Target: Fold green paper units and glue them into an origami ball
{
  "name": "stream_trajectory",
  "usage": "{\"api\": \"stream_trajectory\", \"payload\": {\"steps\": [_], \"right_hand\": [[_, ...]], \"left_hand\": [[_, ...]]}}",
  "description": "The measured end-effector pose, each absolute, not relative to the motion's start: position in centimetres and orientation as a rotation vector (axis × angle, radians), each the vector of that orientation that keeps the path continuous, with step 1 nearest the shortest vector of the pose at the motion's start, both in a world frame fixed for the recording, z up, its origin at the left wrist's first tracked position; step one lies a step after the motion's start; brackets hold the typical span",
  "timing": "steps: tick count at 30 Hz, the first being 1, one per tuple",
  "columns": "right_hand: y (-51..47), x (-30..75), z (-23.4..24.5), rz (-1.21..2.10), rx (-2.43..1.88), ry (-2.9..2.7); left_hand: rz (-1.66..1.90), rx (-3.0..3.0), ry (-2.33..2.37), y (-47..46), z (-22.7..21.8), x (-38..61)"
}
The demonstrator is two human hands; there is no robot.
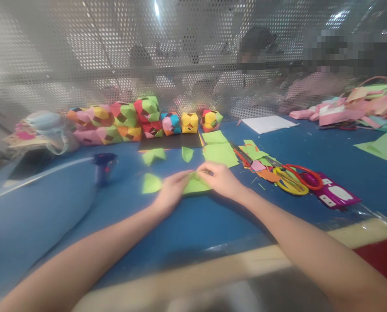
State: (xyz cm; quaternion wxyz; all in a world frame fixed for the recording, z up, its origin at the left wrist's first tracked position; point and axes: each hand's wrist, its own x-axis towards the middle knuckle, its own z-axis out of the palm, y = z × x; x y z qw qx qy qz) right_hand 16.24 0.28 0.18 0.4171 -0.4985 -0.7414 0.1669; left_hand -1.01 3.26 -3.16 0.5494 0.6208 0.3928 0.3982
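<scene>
Between my hands a sheet of light green paper (196, 185) rests low over the blue tabletop (193, 225). My left hand (173, 190) pinches its left side, fingers closed on the upper edge. Fingertips of my right hand (219, 178) press together on the top right part of the paper. Close by on the left lie a flat green paper piece (151, 183) and a folded green piece (154, 156). Another small folded green piece (187, 154) lies just beyond my hands. A stack of green paper squares (219, 151) sits past my right hand.
Folded paper balls (125, 115) in several colours line the back by a perforated metal screen (186, 52). A glue gun (104, 164) stands left. Rightward are paper scraps (255, 156), yellow-handled scissors (291, 182), red-handled scissors (310, 177), a purple packet (336, 193) and a paper pile (352, 106).
</scene>
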Motion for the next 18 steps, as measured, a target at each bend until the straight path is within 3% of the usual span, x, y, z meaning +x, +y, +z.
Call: {"api": "stream_trajectory", "payload": {"steps": [18], "right_hand": [[0.1, 16.4, 0.6, 0.548, -1.272, -1.919]], "left_hand": [[0.845, 1.657, 1.014, 2.6, -2.0, -0.9]]}}
